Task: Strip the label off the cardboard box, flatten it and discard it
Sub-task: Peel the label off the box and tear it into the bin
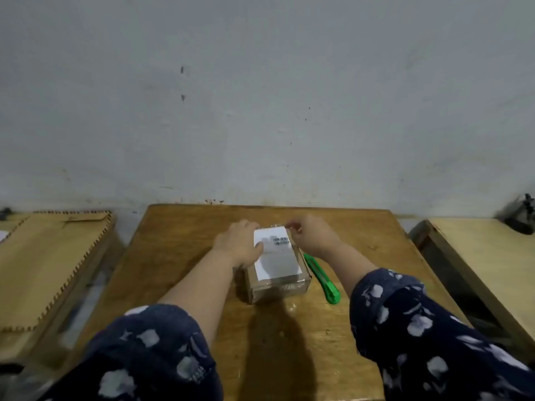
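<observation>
Left hand (241, 244) flat on one cardboard box (278, 282), frame centre; right hand (311, 235) pinching label (275, 253) far corner. One green cutter (321, 277) beside box. Table (179, 256) edges bare.

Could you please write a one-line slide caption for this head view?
Left hand steadies a cardboard box while right hand picks at its label.

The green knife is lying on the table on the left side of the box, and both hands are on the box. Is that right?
Not quite. The head view shows the green utility knife lying on the table on the right side of the cardboard box, not the left. The left hand and right hand are both on the box.
</observation>
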{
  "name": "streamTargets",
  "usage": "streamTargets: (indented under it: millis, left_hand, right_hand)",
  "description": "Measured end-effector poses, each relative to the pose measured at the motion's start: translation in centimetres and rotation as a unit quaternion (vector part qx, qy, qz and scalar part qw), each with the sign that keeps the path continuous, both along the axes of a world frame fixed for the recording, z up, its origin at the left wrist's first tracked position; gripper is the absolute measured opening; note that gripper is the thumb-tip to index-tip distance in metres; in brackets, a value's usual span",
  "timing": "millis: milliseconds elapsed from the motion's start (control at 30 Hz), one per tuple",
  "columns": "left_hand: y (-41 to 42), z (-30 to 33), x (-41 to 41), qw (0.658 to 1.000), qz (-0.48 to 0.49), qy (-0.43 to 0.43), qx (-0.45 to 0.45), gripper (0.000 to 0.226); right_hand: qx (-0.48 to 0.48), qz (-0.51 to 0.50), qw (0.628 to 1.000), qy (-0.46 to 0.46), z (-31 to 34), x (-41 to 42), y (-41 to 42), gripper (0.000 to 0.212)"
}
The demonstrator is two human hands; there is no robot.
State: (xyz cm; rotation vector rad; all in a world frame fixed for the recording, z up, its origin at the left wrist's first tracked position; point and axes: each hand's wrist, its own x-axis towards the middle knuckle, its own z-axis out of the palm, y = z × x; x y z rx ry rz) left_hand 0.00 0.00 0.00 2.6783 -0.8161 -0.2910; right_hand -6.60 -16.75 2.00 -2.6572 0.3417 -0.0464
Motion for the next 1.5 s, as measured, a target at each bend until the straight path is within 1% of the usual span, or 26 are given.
streamTargets:
  millis: [133, 233, 300, 433, 500, 667, 800, 900, 933, 1133, 1300, 1400, 1500]
  left_hand:
    - [-1.0, -4.1, -1.4, 0.998, 0.021, 0.042, 0.037, 0.073]
    - [-1.7, -6.6, -1.8, 0.996, 0.050, 0.059, 0.043, 0.081]
    - [-2.0, -7.8, -1.9, 0.995, 0.069, 0.054, 0.043, 0.089]
    - [-2.2, -8.8, -2.0, 0.996, 0.080, 0.037, 0.035, 0.106]
    - [-2.2, -8.9, -2.0, 0.996, 0.080, 0.031, 0.039, 0.110]
    - [-2.1, -9.0, -2.1, 0.995, 0.088, 0.015, 0.039, 0.111]
    - [-2.1, -9.0, -2.2, 0.995, 0.094, 0.010, 0.034, 0.111]
    - [-2.1, -9.0, -2.2, 0.995, 0.094, 0.010, 0.032, 0.112]
    - [-2.0, -9.0, -2.2, 0.995, 0.094, 0.008, 0.029, 0.112]
    - [-1.9, -9.2, -1.7, 0.997, 0.077, 0.003, 0.026, 0.113]
    - [-1.6, -8.9, -1.4, 0.998, 0.051, -0.003, 0.033, 0.108]
    - [-1.5, -9.0, -1.3, 0.999, 0.044, -0.003, 0.021, 0.108]
    - [-1.3, -9.2, -1.2, 0.999, 0.045, -0.002, 0.009, 0.108]
  right_hand:
    - [0.010, 0.000, 0.999, 0.040, -3.4, 0.9, -1.1, 0.031]
    - [0.009, 0.006, 1.000, 0.027, -5.6, 2.2, -2.4, 0.027]
    - [0.012, 0.002, 1.000, 0.011, -6.5, 3.1, -3.0, 0.025]
    - [0.052, -0.011, 0.999, 0.005, -7.5, 5.2, -3.8, 0.030]
    - [0.056, -0.008, 0.998, 0.006, -7.8, 5.9, -3.9, 0.029]
    - [0.039, -0.018, 0.999, 0.010, -8.2, 6.8, -3.5, 0.023]
    - [0.058, -0.044, 0.997, -0.011, -8.0, 7.1, -3.4, 0.013]
    - [0.021, -0.021, 0.999, -0.041, -7.6, 6.8, -3.3, 0.012]
    - [0.024, -0.017, 0.999, -0.042, -7.4, 6.5, -3.1, 0.010]
    - [0.166, -0.069, 0.982, -0.051, -6.3, 5.4, -2.5, 0.008]
    - [0.187, -0.095, 0.976, -0.062, -4.7, 5.1, -3.1, 0.012]
    - [0.206, -0.101, 0.972, -0.047, -4.3, 4.6, -3.4, 0.013]
    - [0.218, -0.065, 0.974, -0.025, -4.4, 4.3, -3.4, 0.026]
